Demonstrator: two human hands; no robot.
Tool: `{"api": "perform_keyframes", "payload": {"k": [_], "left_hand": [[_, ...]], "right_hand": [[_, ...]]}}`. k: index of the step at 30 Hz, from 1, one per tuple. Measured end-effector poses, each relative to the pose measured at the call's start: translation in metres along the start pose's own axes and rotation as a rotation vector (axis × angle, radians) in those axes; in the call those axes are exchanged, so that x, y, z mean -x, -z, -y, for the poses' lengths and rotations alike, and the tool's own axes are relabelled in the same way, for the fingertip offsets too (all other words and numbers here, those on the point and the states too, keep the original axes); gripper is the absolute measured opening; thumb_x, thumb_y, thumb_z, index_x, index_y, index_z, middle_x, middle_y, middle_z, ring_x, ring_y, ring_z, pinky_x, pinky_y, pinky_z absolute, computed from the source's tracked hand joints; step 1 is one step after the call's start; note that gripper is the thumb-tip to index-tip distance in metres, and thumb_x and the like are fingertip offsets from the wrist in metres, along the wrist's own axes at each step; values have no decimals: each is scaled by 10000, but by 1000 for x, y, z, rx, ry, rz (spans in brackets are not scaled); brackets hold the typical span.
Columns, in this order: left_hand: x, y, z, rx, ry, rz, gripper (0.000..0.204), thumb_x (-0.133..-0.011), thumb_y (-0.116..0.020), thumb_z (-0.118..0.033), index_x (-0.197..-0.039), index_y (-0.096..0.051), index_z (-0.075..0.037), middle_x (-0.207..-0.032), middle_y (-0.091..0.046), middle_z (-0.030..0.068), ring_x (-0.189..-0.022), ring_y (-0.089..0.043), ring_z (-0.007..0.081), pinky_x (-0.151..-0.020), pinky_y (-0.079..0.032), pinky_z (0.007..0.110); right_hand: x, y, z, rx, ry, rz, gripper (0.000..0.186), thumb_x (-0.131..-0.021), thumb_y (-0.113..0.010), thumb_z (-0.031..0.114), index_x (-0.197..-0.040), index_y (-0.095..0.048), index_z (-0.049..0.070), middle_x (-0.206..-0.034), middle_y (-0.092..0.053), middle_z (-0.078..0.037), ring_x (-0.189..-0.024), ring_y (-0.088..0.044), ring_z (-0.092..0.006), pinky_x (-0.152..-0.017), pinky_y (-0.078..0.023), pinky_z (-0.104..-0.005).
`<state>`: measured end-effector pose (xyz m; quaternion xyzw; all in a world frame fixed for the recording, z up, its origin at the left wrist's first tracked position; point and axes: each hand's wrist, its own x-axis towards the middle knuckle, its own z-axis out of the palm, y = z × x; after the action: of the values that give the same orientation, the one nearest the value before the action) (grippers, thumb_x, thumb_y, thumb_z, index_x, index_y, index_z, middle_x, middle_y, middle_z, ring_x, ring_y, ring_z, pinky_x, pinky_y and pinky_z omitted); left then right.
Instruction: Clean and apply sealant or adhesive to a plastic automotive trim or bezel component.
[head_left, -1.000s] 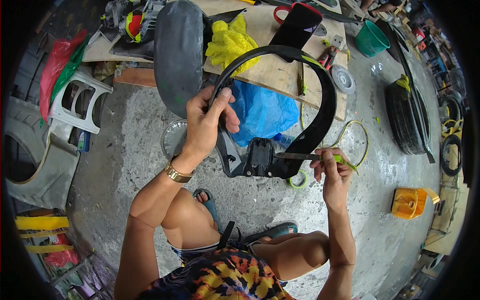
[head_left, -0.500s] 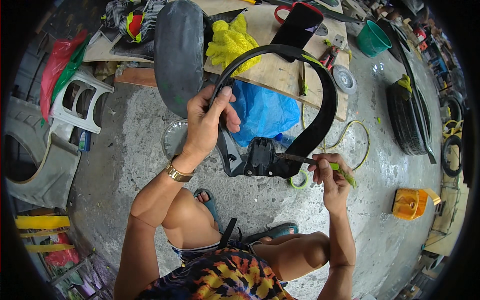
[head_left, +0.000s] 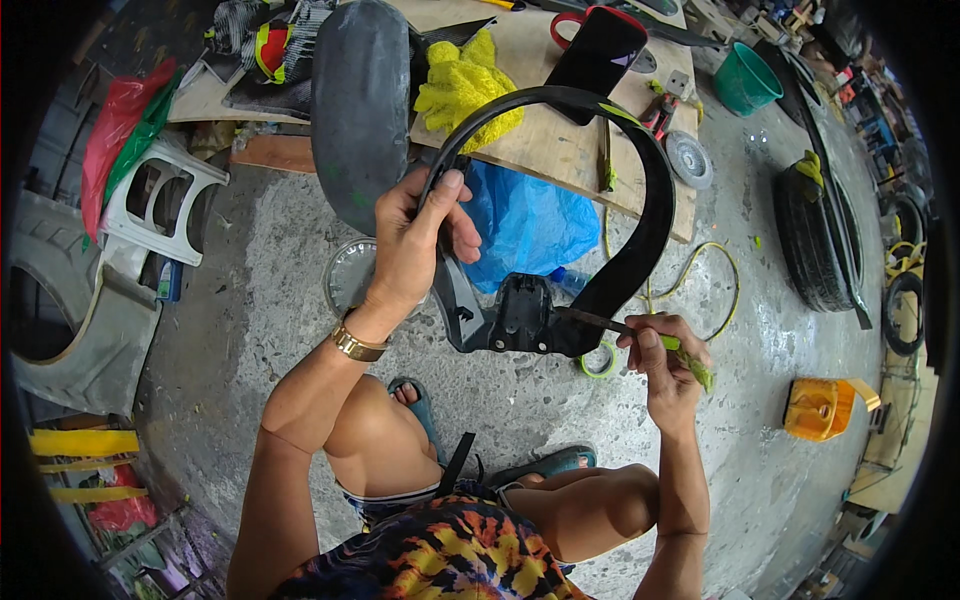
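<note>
I hold up a curved black plastic fender (head_left: 640,180), arched like a horseshoe with a flat bracket part at its bottom. My left hand (head_left: 415,245) grips its left limb near the top of the arch. My right hand (head_left: 665,360) holds a thin tool with a green handle (head_left: 690,362); its dark blade tip touches the lower right of the fender beside the bracket. A gold watch is on my left wrist. My bare knees and sandalled feet are below the fender.
A low wooden board (head_left: 560,150) carries a yellow cloth (head_left: 470,85), tools and a dark tyre (head_left: 360,100). A blue plastic bag (head_left: 530,220), tape roll (head_left: 598,362), white stool (head_left: 150,200), green bucket (head_left: 745,85), orange object (head_left: 820,408) and tyres (head_left: 815,240) lie on the concrete floor.
My right hand has shifted slightly along the fender's lower right with the tool's tip against it. My left hand keeps the same grip.
</note>
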<state>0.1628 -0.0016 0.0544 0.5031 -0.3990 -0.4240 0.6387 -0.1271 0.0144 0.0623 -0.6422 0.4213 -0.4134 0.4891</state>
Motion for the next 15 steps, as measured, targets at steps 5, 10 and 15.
{"api": "perform_keyframes", "payload": {"k": [5,10,15], "left_hand": [[1,1,-1,2,0,3,379,-974,-569,-364,-873,-569,0,-564,-614,90,-439,-577,128,-429,-447,226],[0,1,-1,5,1,10,385,-973,-571,-368,-877,-569,5,-564,-613,91,-440,-578,131,-430,-447,228],[1,1,-2,7,9,9,395,-971,-573,-370,-875,-566,12,-562,-612,92,-440,-577,132,-430,-443,228]], "right_hand": [[0,-1,1,76,28,25,167,-949,-608,109,-973,-659,-48,-754,-674,-95,-578,-566,-104,-526,-447,-236],[1,2,-3,75,68,23,152,-942,-610,95,-971,-660,-45,-753,-676,-100,-572,-575,-110,-521,-454,-239],[0,-1,1,75,55,25,145,-942,-605,85,-970,-659,-47,-768,-679,-104,-579,-579,-109,-522,-456,-236]]}}
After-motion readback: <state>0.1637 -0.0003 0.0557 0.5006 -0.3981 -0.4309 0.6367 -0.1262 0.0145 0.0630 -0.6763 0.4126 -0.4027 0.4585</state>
